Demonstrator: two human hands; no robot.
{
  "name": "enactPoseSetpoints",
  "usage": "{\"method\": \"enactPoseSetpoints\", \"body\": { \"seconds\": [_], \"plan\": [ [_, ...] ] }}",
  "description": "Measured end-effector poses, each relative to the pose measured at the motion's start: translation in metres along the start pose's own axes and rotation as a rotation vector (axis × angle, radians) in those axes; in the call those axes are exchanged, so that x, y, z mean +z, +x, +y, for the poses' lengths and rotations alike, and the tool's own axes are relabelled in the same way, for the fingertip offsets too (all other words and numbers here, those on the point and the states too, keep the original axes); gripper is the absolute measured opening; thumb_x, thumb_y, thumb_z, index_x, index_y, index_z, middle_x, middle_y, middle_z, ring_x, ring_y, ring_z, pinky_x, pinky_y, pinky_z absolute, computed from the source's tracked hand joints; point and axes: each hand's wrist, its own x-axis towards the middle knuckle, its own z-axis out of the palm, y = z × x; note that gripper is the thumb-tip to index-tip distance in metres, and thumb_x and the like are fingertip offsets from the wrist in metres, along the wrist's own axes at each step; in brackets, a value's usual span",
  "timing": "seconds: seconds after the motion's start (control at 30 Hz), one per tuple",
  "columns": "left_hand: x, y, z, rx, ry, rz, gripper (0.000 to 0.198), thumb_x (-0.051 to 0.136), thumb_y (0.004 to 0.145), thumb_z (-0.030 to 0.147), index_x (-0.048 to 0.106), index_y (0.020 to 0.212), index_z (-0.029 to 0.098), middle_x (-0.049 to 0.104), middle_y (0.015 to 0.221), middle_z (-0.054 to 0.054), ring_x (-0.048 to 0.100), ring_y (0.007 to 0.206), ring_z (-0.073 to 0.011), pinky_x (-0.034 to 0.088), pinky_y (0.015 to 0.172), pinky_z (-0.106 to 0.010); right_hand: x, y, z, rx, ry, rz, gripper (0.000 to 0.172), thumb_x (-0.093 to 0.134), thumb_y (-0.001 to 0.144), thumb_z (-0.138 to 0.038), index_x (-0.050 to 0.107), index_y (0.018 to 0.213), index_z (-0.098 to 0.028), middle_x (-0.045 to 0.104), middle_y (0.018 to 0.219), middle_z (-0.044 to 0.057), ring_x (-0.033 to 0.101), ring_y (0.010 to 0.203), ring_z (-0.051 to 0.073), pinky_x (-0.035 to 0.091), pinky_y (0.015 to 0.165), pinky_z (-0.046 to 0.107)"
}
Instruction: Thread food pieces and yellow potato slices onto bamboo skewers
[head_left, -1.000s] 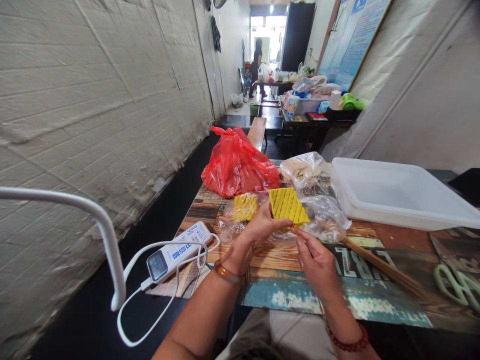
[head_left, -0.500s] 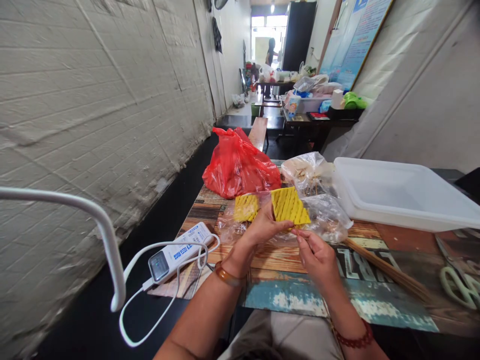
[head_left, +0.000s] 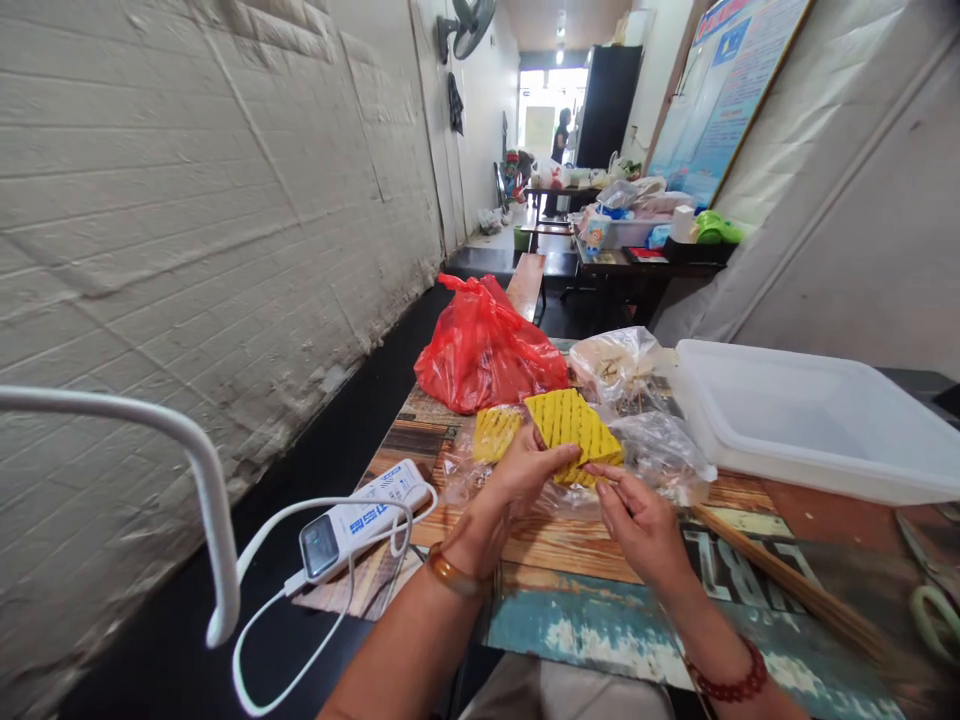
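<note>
A yellow slab [head_left: 566, 422] scored with dark diagonal slits, resembling tofu, is held up over the table. My left hand [head_left: 523, 468] grips it, thumb on the near face and fingers partly hidden behind. At the slab's lower right edge, my right hand [head_left: 639, 518] pinches closed on what looks like a thin skewer; a thin length of it shows beside my wrist. Another yellow scored slab [head_left: 495, 434] lies on clear plastic just left of the held one. To the right, a bundle of wooden skewers [head_left: 795, 585] rests on the table.
A red plastic bag [head_left: 487, 345] and a clear bag [head_left: 619, 358] stand behind my hands. The white tub [head_left: 817, 470] sits at right, scissors [head_left: 934, 600] near the right edge. At left lie a power bank [head_left: 364, 520] and white cable [head_left: 292, 505]. A person [head_left: 561, 138] stands far back.
The held slab has tipped back and turned, its lower right edge now facing my right hand. My right fingers have moved up to that edge. The view has shifted slightly.
</note>
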Motion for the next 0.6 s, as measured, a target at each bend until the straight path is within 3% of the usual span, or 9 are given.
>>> {"method": "enactPoseSetpoints", "body": {
  "seconds": [0.2,0.4,0.6],
  "plan": [
    [0.001,-0.001,0.006,0.053,0.050,0.046,0.034,0.078,0.062,0.023,0.067,0.092,0.012,0.071,0.089,-0.008,0.066,0.079,-0.0194,0.049,0.074,-0.028,-0.001,0.009,0.008,-0.021,-0.021,-0.089,0.022,0.056,0.084,-0.039,0.069,0.089,-0.022,0.071,0.080,0.007,0.067,0.076,0.022,0.053,0.067,0.030],
    [0.003,0.000,0.006,-0.024,0.135,0.043,0.045,0.080,0.058,0.024,0.066,0.099,0.011,0.071,0.088,-0.009,0.065,0.087,-0.0230,0.050,0.077,-0.029,-0.003,0.003,0.018,-0.015,-0.056,-0.078,0.025,0.051,0.089,-0.039,0.066,0.088,-0.020,0.065,0.062,0.002,0.063,0.061,0.018,0.049,0.053,0.027],
    [0.009,-0.002,0.005,-0.034,0.153,0.007,0.035,0.078,0.063,0.026,0.068,0.092,0.012,0.071,0.089,-0.008,0.065,0.082,-0.0193,0.050,0.077,-0.028,-0.007,0.004,0.013,-0.040,-0.081,-0.087,0.024,0.048,0.090,-0.037,0.063,0.083,-0.020,0.053,0.048,-0.003,0.056,0.049,0.014,0.042,0.047,0.024]
  ]
}}
